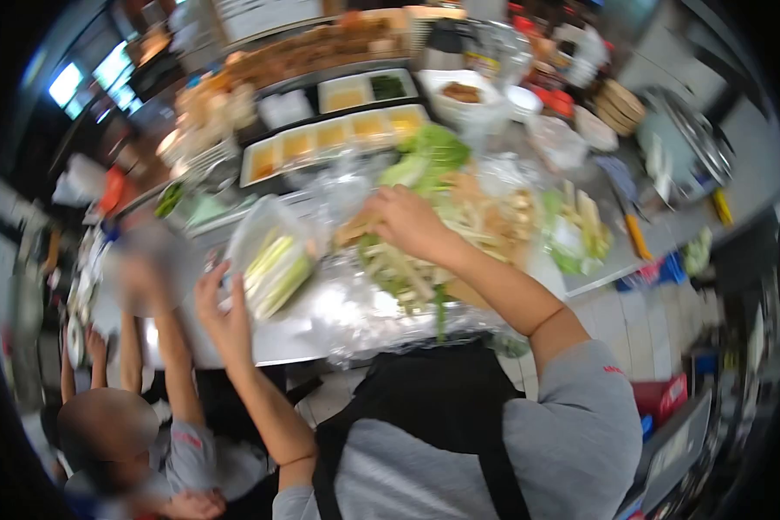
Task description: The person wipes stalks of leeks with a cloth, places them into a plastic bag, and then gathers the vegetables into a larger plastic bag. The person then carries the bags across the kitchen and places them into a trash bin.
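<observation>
My left hand [224, 305] is raised at the left side of the pale container [273, 217], its fingers apart with nothing seen in them. Inside that container lie cut pale-green stalks [277, 276]. Over a heap of cut vegetable strips [399, 276], my right hand [406, 224] points down with its fingers drawn together. A tan flat piece [353, 230] shows beside those fingertips; blur hides what they grip. Green leaves [438, 158] lie just beyond this hand, and crumpled clear plastic [347, 186] sits between the container and the heap.
Trays of yellow liquid [331, 137] line the back. On the right are bundled stalks [574, 227], an orange-handled tool [638, 236] and a large metal pot [685, 139]. Co-workers' arms [172, 338] reach in at the left. The metal counter's front edge [277, 360] runs before me.
</observation>
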Motion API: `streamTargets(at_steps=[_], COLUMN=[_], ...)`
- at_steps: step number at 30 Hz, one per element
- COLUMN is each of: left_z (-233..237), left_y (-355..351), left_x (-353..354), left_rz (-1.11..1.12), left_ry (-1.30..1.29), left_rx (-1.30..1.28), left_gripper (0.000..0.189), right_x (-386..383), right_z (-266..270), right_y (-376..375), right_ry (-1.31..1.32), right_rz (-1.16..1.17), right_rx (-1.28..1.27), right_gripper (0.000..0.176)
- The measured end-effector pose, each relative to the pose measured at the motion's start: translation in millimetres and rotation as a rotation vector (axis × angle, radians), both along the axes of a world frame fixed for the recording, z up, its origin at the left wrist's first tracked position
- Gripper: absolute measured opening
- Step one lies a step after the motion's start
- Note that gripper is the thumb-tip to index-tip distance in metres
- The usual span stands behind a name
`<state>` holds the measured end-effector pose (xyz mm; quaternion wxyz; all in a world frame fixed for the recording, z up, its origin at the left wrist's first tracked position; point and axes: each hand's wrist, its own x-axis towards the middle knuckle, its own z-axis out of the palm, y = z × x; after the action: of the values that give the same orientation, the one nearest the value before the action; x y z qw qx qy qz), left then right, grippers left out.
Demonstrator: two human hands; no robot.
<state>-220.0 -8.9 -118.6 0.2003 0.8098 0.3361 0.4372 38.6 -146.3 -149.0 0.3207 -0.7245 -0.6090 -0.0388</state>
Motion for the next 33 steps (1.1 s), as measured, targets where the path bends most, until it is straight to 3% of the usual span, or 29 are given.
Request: streamTargets(at_steps=[1,3,5,6,8,9,11,12,14,15,17,21,27,30,32,33], left_z=[11.2,33.7,36.4,35.9,30.0,28.0,23.1,24.0,21.0,19.4,14.3,15.4,11.4,5.6,3.0,4.8], left_y=[-9.6,-36.5,-58.4,-67.1,-79.0,-83.2,-87.9,-89.8,-89.0,-86.9,-82.5,-81.4,-78.1,-77.9,-78.8,-81.8], left_x=[14.8,49.4,77.2,89.1,108.3,114.1,120.0,121.0,122.1,120.8,116.4,111.0,103.5,101.9,104.6,107.7], left_rz=[-0.060,-0.189,-0.278,-0.375,-0.512,-0.531,-0.514,-0.510,-0.505,-0.485,-0.479,-0.435,-0.399,-0.397,-0.431,-0.425], left_ry=[-0.014,0.011,0.041,0.052,0.045,0.045,0.131,0.159,0.128,0.097,0.093,0.143,0.155,0.124,0.132,0.131], left_rx=[0.051,0.012,-0.010,-0.084,-0.177,-0.182,-0.258,-0.248,-0.191,-0.132,-0.141,-0.275,-0.266,-0.330,-0.314,-0.315], left_gripper=[0.023,0.021,0.020,0.018,0.014,0.014,0.015,0.017,0.018,0.019,0.020,0.018,0.017,0.019,0.019,0.019], right_x=[10.8,28.7,38.5,48.8,71.7,106.5,134.9,144.6,154.2,154.1,150.2,144.0,145.9,150.9,159.7,153.8], right_z=[-12.2,-14.9,1.4,-11.5,-8.2,-32.8,-20.6,-17.2,-19.6,-23.0,-31.1,-59.5,-75.6,-79.3,-79.5,-66.5], right_y=[-17.6,-51.8,-84.0,-101.4,-136.3,-167.5,-229.1,-255.3,-308.8,-328.5,-353.2,-346.5,-336.5,-349.0,-364.0,-358.8], right_ry=[-0.116,-0.105,0.046,0.105,0.291,0.342,0.214,0.135,-0.026,-0.026,0.199,0.064,0.230,0.207,0.525,0.524], right_rz=[0.015,-0.082,-0.273,-0.271,-0.442,-0.545,-0.869,-0.949,-1.055,-1.067,-1.237,-1.249,-1.445,-1.436,-1.297,-1.291], right_rx=[0.199,0.048,-0.444,-0.036,0.301,0.277,0.264,0.362,0.303,0.304,-0.009,-0.106,-0.176,-0.102,0.239,0.237], right_gripper=[0.020,0.019,0.018,0.011,0.014,0.019,0.021,0.018,0.017,0.017,0.025,0.030,0.034,0.037,0.034,0.034])
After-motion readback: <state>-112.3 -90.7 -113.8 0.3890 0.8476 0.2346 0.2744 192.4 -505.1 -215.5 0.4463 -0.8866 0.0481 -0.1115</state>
